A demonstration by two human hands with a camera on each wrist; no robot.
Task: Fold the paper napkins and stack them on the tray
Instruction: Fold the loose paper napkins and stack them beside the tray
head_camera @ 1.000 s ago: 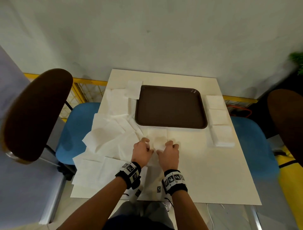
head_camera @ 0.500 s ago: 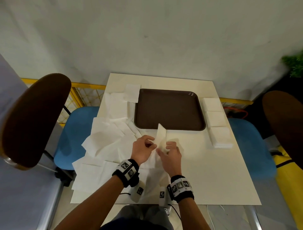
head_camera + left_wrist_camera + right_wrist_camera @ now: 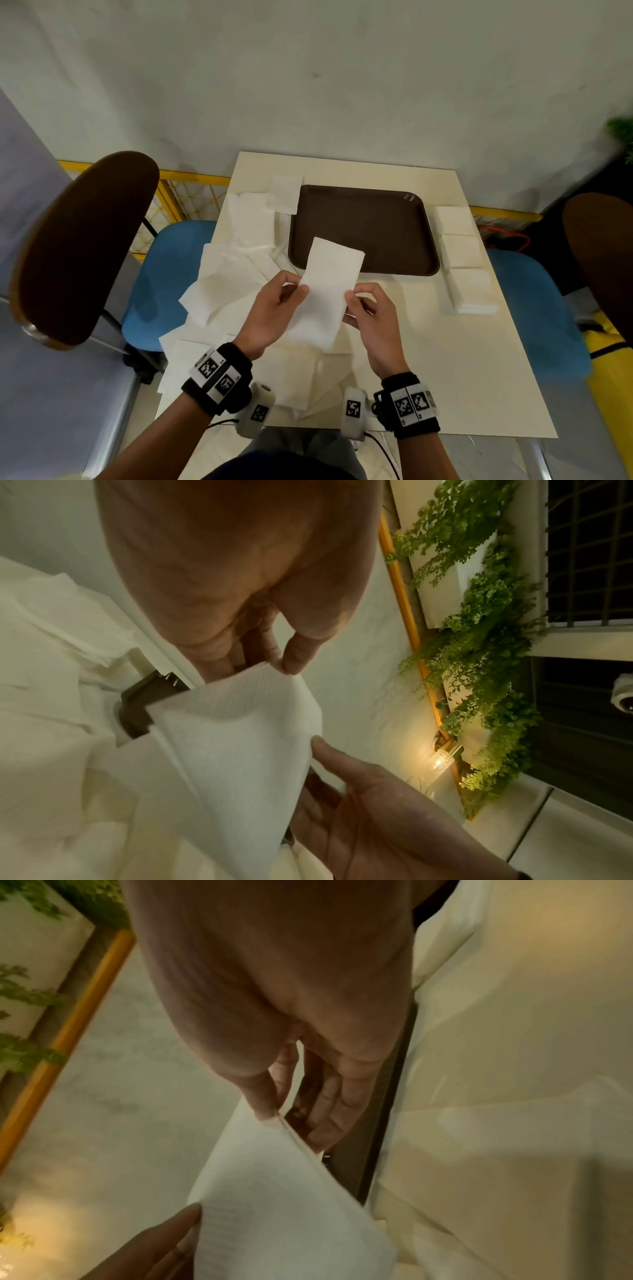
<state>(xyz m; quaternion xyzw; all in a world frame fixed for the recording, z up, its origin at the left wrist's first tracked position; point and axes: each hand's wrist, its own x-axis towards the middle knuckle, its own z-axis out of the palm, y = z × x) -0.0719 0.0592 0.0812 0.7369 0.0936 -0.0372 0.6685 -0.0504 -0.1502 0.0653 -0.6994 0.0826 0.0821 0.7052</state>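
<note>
A white paper napkin [image 3: 327, 281], folded into a long strip, is lifted above the table in front of the brown tray [image 3: 376, 219]. My left hand [image 3: 294, 295] pinches its left edge between thumb and fingers; the same napkin [image 3: 240, 737] fills the left wrist view. My right hand [image 3: 356, 301] pinches its right edge, and in the right wrist view the thumb and fingers pinch the napkin [image 3: 284, 1191] at its top corner. The tray holds nothing.
Several loose unfolded napkins [image 3: 222, 291] lie spread over the table's left side. Three stacks of folded napkins [image 3: 469, 284] line the right of the tray, and one folded square [image 3: 284, 193] sits at its far left corner. Chairs [image 3: 82, 240] stand on both sides.
Both hands have lifted the napkin off the table and raised it upright as a long strip; a second ago they were pressing it flat in front of the tray.
</note>
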